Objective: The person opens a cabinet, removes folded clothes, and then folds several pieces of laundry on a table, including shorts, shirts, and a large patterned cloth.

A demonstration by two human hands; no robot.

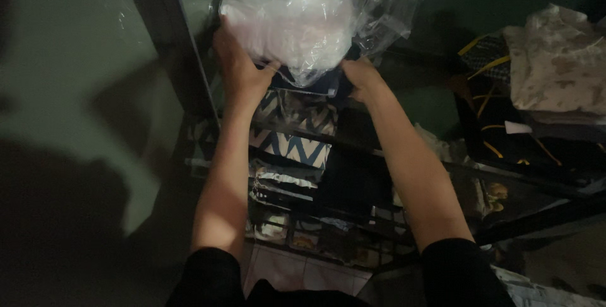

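A clear plastic bag [303, 23] with pale white folded cloth inside sits at the top of a dark metal shelf rack [189, 79]. My left hand [238, 67] grips its left underside. My right hand [361, 76] holds the bag's lower right edge, fingers partly hidden beneath the plastic. Both forearms reach up from black sleeves. Below the bag lie folded zigzag-patterned cloths [293, 130] in blue and white on the rack's shelves.
A green wall [69, 73] is at the left. At the right stand a pale mottled folded cloth [558, 67] and dark fabric with yellow stripes [492, 111]. Lower shelves hold more packed cloths [284, 187]. Light floor tiles [297, 272] show below.
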